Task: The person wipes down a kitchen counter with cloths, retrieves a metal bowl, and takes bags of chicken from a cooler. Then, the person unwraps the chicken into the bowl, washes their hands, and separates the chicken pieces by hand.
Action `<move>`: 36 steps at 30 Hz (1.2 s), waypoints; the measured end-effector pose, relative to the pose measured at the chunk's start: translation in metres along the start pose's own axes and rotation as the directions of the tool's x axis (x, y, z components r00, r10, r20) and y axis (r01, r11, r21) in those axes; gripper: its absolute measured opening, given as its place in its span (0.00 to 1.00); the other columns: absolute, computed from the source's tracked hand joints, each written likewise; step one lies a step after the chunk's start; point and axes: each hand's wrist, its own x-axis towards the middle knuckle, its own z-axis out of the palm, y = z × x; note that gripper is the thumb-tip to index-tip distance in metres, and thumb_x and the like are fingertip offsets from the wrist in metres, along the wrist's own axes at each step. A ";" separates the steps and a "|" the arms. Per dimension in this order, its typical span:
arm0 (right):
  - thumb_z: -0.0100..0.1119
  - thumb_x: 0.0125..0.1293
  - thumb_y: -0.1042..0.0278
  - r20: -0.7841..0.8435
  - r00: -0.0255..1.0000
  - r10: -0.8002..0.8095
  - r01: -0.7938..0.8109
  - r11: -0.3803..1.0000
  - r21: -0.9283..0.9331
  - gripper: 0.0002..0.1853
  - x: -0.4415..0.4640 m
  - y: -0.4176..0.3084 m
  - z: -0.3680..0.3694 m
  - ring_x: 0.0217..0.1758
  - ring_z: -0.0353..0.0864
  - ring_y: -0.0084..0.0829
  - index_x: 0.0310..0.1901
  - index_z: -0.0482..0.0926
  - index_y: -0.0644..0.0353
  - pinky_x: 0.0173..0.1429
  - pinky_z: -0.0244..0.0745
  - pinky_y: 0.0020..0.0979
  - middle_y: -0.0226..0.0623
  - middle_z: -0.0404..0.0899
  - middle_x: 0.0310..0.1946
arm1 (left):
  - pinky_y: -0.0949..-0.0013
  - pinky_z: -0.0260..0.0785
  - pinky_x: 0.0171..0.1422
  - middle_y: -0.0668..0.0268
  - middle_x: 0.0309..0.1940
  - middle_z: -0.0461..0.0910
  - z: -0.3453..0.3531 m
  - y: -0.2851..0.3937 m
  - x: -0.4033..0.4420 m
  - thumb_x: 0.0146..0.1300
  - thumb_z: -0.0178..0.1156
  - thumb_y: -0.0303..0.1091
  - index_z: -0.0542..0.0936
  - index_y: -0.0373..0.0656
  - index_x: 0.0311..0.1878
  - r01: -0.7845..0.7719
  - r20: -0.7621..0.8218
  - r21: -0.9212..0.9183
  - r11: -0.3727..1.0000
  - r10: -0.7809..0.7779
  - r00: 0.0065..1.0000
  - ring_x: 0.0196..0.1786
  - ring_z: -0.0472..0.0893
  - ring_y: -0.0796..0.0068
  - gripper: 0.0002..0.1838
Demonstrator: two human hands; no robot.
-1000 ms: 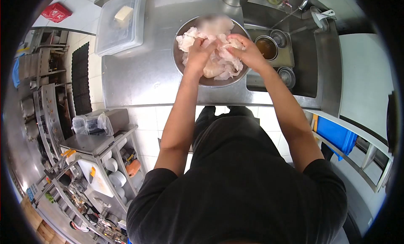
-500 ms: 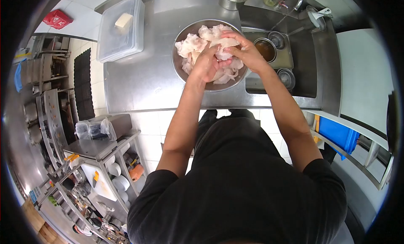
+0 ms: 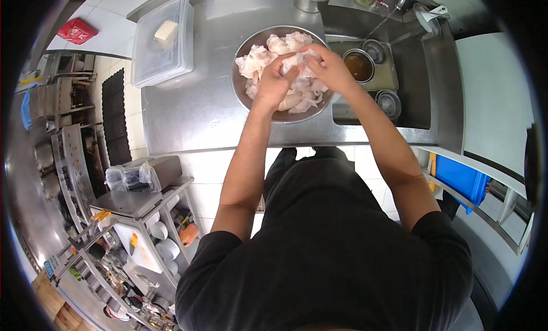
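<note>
A round metal bowl point(image 3: 240, 94) stands on the steel counter, heaped with pale pink-white pieces of raw meat point(image 3: 302, 97) that look like chicken. Over the heap, my left hand point(image 3: 275, 82) comes in from the left, its fingers curled round a piece of raw meat point(image 3: 295, 61). My right hand point(image 3: 330, 69) grips the same piece from the other side, thumb and fingers bent over it. Fingertips of both hands are partly hidden by the meat and by the hands themselves.
Right of the bowl is a sink point(image 3: 416, 97) holding a pot of brown liquid point(image 3: 358, 65) and metal bowls point(image 3: 389, 104). A lidded plastic box point(image 3: 162, 54) with a pale block on it sits left on the counter point(image 3: 194, 119). Behind is a metal pot point(image 3: 311, 1).
My left hand has turned from palm-up to knuckles-up and closed in on the meat. My right hand has curled inward, bringing both hands closer together round the piece.
</note>
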 end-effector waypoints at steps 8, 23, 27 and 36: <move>0.62 0.72 0.75 0.031 0.997 -0.074 0.062 0.957 0.284 0.22 -0.002 0.002 -0.002 0.61 0.75 0.25 0.66 0.76 0.52 0.62 0.78 0.29 0.30 0.76 0.59 | 0.68 0.79 0.43 0.69 0.47 0.86 -0.011 -0.002 0.005 0.77 0.61 0.43 0.80 0.44 0.59 0.208 -0.051 -0.162 0.965 -0.218 0.975 0.46 0.84 0.77 0.16; 0.65 0.72 0.66 0.046 0.982 -0.181 0.182 0.983 -0.006 0.25 -0.002 0.003 -0.004 0.65 0.76 0.29 0.69 0.75 0.57 0.70 0.72 0.32 0.34 0.76 0.66 | 0.66 0.77 0.38 0.64 0.38 0.84 -0.031 -0.001 0.011 0.77 0.59 0.38 0.80 0.41 0.53 0.213 -0.010 -0.360 0.908 -0.232 0.973 0.36 0.83 0.73 0.11; 0.63 0.75 0.63 0.201 0.977 -0.076 0.026 0.970 0.242 0.25 0.003 -0.022 -0.001 0.61 0.77 0.26 0.71 0.73 0.56 0.66 0.74 0.30 0.34 0.76 0.66 | 0.68 0.75 0.34 0.65 0.36 0.84 -0.017 0.017 0.011 0.78 0.59 0.39 0.81 0.39 0.52 0.231 -0.028 -0.353 0.907 -0.257 0.966 0.34 0.82 0.76 0.13; 0.55 0.79 0.69 0.230 0.970 0.076 -0.211 0.733 0.647 0.19 0.009 0.003 -0.005 0.57 0.81 0.24 0.68 0.73 0.59 0.57 0.82 0.29 0.34 0.79 0.59 | 0.67 0.80 0.44 0.62 0.46 0.84 -0.026 0.031 0.007 0.79 0.56 0.37 0.76 0.36 0.63 0.313 0.110 -0.304 0.900 -0.294 0.950 0.40 0.84 0.72 0.17</move>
